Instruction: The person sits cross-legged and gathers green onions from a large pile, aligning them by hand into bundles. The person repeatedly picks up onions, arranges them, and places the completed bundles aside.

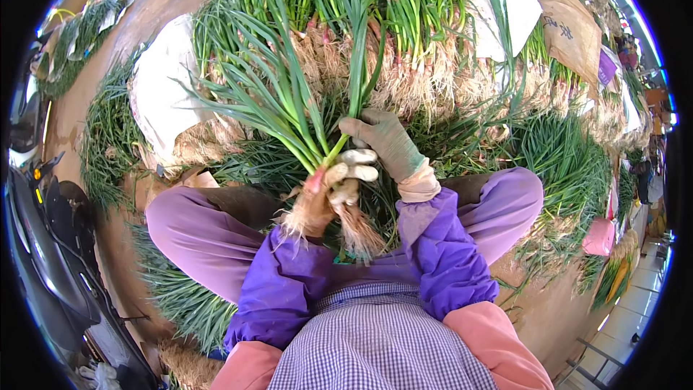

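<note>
My left hand (338, 184), in a pale dirty glove, grips a clump of green onions (316, 173) by its reddish base. Its leaves fan up and to the left, and its tan roots hang over my wrist. More roots (357, 225) dangle below my left fingers. My right hand (379, 138), in a grey-green glove, pinches an upright green stalk (356, 76) just above my left hand. Both hands are over my crossed legs. Ahead of them stand rows of green onions (427, 21) with bushy roots facing me.
White sheets (165, 86) and a brown paper sack (566, 38) cover parts of the rows. Loose green leaves (563, 151) lie on the right, with another pile (189, 292) at the lower left. A motor scooter (59, 260) stands at the left. A pink bundle (598, 236) lies at the right.
</note>
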`<state>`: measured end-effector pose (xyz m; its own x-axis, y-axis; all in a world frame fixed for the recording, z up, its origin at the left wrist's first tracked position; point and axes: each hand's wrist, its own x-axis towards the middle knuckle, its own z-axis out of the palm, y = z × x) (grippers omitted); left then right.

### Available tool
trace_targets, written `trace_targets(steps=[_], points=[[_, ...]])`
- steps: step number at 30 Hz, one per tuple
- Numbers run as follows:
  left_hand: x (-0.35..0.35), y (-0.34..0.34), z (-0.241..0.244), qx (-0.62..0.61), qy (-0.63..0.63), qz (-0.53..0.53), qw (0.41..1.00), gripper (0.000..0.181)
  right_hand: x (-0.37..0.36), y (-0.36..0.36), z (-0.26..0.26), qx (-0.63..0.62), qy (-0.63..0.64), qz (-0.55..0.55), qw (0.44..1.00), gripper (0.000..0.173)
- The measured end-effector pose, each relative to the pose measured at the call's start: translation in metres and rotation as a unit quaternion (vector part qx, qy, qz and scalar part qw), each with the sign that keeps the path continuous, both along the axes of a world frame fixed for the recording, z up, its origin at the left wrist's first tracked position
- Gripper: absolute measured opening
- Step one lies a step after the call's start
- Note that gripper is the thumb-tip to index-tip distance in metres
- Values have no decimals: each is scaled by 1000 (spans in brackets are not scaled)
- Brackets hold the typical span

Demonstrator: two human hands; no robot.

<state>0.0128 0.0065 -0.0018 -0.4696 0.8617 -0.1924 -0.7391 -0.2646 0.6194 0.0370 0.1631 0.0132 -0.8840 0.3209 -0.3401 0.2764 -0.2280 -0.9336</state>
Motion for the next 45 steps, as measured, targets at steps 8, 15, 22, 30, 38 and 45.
trace_targets(steps=[8, 15, 22, 30, 38, 45], points=[[-9, -3, -15, -79, 18, -54, 995, 38, 17, 55, 13, 56, -104, 127, 985, 26], [18, 29, -18, -124, -35, 86, 988, 26, 14, -6, -4, -108, 14, -159, 981, 21], [33, 30, 31, -96, -155, 92, 979, 24, 78, -24, 23, 51, 23, -281, 958, 23], [-74, -77, 120, 544, 54, -120, 829, 49, 34, 37, -33, 553, -187, 134, 801, 35], [-103, -79, 141, 182, 49, 209, 960, 38, -113, 110, -20, 491, -128, 44, 860, 45], [-56, -21, 49, -227, 86, 98, 965, 29, 5, 33, 10, 514, 35, 27, 856, 25]])
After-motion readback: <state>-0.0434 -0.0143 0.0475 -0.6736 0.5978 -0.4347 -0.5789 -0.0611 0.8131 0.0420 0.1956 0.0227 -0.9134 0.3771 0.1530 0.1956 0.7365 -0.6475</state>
